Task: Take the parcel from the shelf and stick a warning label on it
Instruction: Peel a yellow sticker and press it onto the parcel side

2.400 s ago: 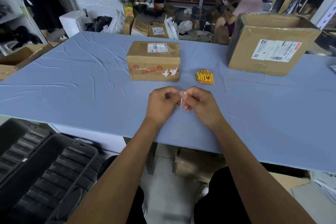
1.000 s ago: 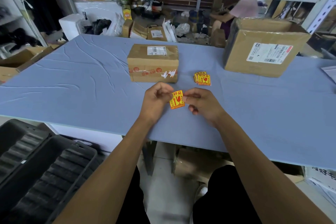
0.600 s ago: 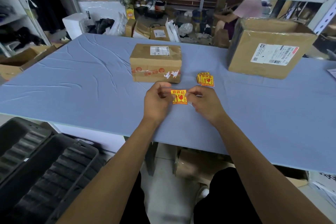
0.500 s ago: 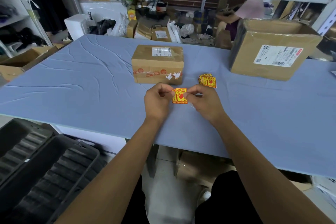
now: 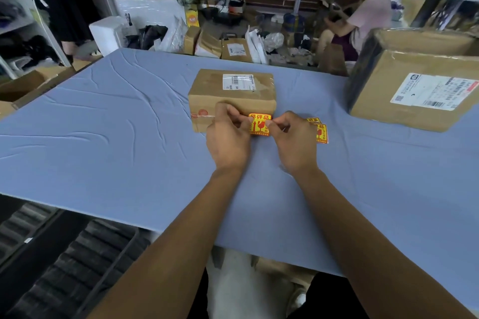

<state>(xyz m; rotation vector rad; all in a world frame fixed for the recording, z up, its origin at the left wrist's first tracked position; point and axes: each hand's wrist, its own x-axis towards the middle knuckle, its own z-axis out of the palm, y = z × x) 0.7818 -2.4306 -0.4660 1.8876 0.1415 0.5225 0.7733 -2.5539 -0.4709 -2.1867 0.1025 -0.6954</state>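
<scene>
A small brown cardboard parcel (image 5: pixel 233 90) with a white shipping label on top lies in the middle of the blue table (image 5: pixel 103 137). A yellow and red warning label (image 5: pixel 260 124) is held flat against the parcel's near face, at its right end. My left hand (image 5: pixel 228 137) pinches the label's left edge and my right hand (image 5: pixel 293 140) pinches its right edge. Whether the label sticks to the cardboard I cannot tell.
A small stack of the same warning labels (image 5: pixel 320 131) lies just right of my right hand. A large cardboard box (image 5: pixel 414 80) stands at the right of the table. A black plastic crate (image 5: pixel 51 267) sits below the table's near left edge. Behind the table a person crouches among clutter.
Both hands have carried the label forward from above the table to the parcel's near face. Earlier still, they were peeling it in front of me.
</scene>
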